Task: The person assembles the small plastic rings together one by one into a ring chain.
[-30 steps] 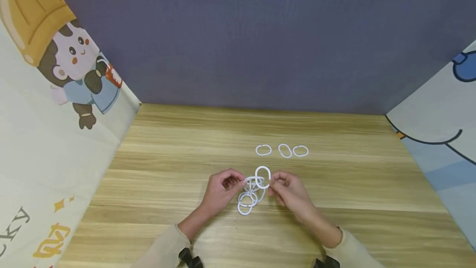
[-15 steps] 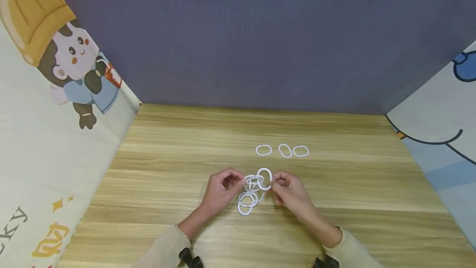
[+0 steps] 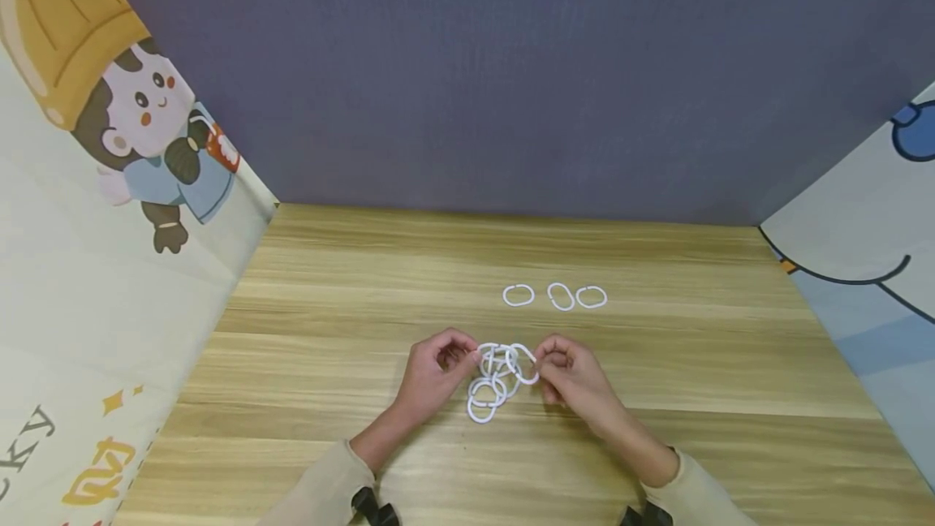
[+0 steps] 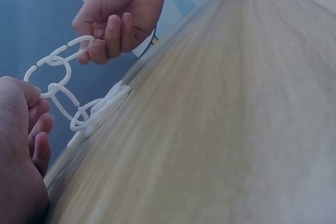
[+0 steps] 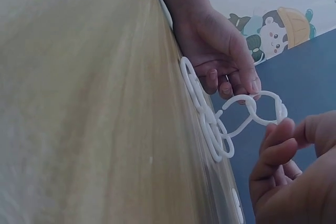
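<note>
A chain of white plastic links [image 3: 485, 392] joins my two hands and trails down onto the wooden table. Thumb and fingertips of my left hand [image 3: 438, 368] pinch one link [image 4: 67, 77] at the chain's upper part. On the other side, my right hand [image 3: 577, 376] pinches the end link [image 3: 523, 364], which hooks through the one in the left hand. Both held links are raised above the table in the left wrist view, and one more link [image 4: 64, 103] hangs below them. The lower links lie bunched in a small heap [image 5: 207, 119] on the wood.
Three loose white links lie in a row beyond the hands: a left one [image 3: 519, 295], a middle one [image 3: 561, 296] and a right one [image 3: 592, 297]. A dark blue-grey panel [image 3: 511, 88] stands behind the wooden table [image 3: 351, 266]. Printed cartoon panels flank both sides.
My right hand has moved slightly right, and the end link has tipped from upright to a lower slant toward it. The left hand keeps its place. The three loose links stay put.
</note>
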### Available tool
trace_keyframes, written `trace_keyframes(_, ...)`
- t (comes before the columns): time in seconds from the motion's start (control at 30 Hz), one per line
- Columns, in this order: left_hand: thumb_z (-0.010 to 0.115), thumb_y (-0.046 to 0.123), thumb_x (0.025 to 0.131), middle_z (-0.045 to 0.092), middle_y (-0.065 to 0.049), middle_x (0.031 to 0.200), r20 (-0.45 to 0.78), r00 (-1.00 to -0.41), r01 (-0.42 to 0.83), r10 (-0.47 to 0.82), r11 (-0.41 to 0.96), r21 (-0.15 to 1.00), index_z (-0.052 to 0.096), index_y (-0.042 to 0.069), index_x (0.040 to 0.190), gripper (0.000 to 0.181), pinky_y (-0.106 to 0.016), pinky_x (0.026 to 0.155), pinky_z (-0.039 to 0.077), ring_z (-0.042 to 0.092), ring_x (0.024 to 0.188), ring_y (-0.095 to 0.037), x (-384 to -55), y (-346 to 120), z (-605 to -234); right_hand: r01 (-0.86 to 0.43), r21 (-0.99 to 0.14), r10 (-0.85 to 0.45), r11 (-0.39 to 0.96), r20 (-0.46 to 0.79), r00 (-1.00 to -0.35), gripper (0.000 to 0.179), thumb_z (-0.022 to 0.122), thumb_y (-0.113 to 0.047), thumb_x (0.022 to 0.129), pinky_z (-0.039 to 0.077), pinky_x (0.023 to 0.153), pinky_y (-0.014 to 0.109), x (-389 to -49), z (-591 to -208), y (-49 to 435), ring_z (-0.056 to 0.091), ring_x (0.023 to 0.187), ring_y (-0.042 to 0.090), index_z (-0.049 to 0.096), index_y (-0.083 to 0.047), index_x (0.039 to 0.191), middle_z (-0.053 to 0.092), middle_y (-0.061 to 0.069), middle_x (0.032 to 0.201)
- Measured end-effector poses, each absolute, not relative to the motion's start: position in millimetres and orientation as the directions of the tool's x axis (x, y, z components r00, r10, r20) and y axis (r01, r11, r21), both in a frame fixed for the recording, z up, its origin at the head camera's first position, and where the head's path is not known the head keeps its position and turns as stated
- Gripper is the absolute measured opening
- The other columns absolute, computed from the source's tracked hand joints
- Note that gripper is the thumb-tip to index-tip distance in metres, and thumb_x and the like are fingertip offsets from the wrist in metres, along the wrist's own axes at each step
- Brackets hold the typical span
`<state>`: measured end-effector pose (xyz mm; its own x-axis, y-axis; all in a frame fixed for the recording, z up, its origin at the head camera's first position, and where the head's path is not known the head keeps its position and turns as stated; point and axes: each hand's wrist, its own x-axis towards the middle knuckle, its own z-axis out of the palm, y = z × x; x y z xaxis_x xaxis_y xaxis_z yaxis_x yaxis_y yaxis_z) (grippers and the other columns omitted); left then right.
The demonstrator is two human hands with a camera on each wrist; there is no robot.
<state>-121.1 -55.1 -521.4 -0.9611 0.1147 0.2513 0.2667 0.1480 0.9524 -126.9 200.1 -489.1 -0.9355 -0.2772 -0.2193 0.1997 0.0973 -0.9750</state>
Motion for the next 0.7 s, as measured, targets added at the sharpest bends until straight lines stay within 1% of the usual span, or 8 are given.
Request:
trace_keyframes(0.1,0.082,0.005,0.098,0.072,-0.008,0.086,0.232,-0.967,0.247,0.103,0.155,0.957,0.078,-0.001,0.102,0.009,-0.019,0.066,0.052,0.061,0.074,-0.007,-121,-55,-520,0.208,-0.977,-0.296,0.053,-0.214,-0.931,0.016,0.060,0.008,0.097,0.040,0.049,0.019,-127,-488,203,0.052,0.054,0.009,0.060,0.015,0.111,0.063,0.006,0.074)
trace_keyframes(0.3,0.082,0.004,0.097,0.072,-0.005,0.086,0.201,-0.976,0.213,0.083,0.170,0.962,0.078,0.001,0.102,0.007,-0.018,0.065,0.050,0.060,0.073,-0.007,-122,-54,-519,0.209,-0.977,-0.372,-0.034,-0.181,-0.910,0.020,0.059,0.004,0.101,0.040,0.051,0.017,-130,-491,207,0.051,0.056,0.005,0.057,0.015,0.118,0.070,-0.001,0.079)
trace_keyframes(0.53,0.082,0.004,0.098,0.072,-0.005,0.085,0.180,-0.980,0.193,0.088,0.186,0.963,0.078,0.002,0.102,0.006,-0.019,0.064,0.050,0.060,0.072,-0.007,-122,-55,-521,0.246,-0.958,-0.490,-0.147,-0.145,-0.859,0.013,0.058,0.001,0.105,0.039,0.053,0.015,-132,-492,211,0.051,0.059,0.001,0.057,0.001,0.118,0.071,-0.006,0.082)
trace_keyframes(0.7,0.082,0.005,0.098,0.073,-0.004,0.085,0.155,-0.983,0.173,0.100,0.207,0.963,0.080,0.003,0.103,0.006,-0.019,0.065,0.051,0.061,0.072,-0.007,-122,-54,-519,0.285,-0.943,-0.517,-0.174,-0.158,-0.841,0.010,0.058,0.000,0.107,0.040,0.052,0.014,-132,-492,212,0.051,0.059,0.000,0.056,-0.005,0.115,0.071,-0.005,0.082)
